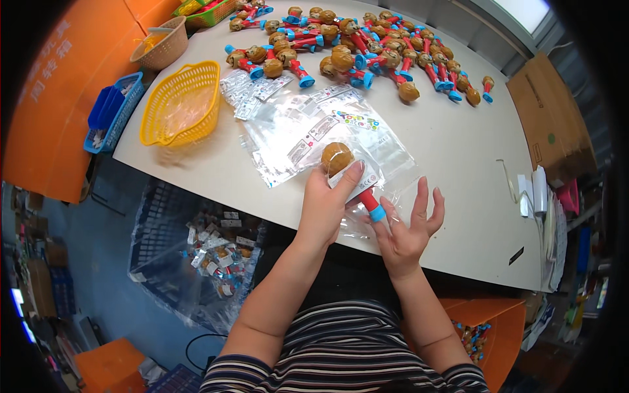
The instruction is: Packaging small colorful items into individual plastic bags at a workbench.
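Packing workshop or small factory area, can't tell which. Pale worktable (pixel 472 150) piled with many matching brown-headed toys (pixel 344 60), clear bags (pixel 288 131) fanned out near them, yellow basket (pixel 190 136) at left end. Lower down: blue crate (pixel 147 229) holding bagged toys (pixel 224 259), orange bin (pixel 501 334) with small colourful items. Big orange container (pixel 65 118) far left, cardboard box (pixel 550 111) at right, bluish floor (pixel 98 236). Bulk stock plus packaging, industrial bins.

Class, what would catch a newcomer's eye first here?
Probably the heap of red-and-blue toys with round brown heads, far across the pale tabletop. Then the similar brown-headed toy in the person's left hand, near the picture's middle, and the bright yellow basket at the tabletop's left edge.
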Motion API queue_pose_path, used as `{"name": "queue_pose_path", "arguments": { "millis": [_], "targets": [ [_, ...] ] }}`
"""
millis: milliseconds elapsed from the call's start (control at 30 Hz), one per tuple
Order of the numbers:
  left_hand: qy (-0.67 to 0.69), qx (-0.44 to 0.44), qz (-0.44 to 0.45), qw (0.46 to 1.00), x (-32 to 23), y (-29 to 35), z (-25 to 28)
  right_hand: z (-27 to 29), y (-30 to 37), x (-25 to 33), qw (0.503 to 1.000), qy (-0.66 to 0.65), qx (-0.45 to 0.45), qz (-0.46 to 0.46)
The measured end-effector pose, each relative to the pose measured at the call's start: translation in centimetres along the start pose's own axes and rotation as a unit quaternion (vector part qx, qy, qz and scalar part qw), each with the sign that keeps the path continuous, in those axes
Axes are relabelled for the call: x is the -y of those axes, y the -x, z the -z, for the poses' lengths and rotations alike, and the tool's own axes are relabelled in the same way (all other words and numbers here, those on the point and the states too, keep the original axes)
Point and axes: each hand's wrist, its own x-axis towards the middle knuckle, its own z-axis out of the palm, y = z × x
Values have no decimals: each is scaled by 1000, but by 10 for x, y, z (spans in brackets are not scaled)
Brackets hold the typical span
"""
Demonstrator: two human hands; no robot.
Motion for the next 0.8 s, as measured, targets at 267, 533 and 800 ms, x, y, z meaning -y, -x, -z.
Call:
{"name": "queue_pose_path", "arguments": {
  "millis": [267,533,800],
  "targets": [
    [57,75,64,993,-11,-14,36,2,14,-14,948,-277,92,-124],
    [99,14,38,994,-7,-6,22,-1,-3,-2,906,-362,101,-197],
    [12,23,18,999,3,-5,23,-13,3,-4,926,-316,89,-184]
  ]
}}
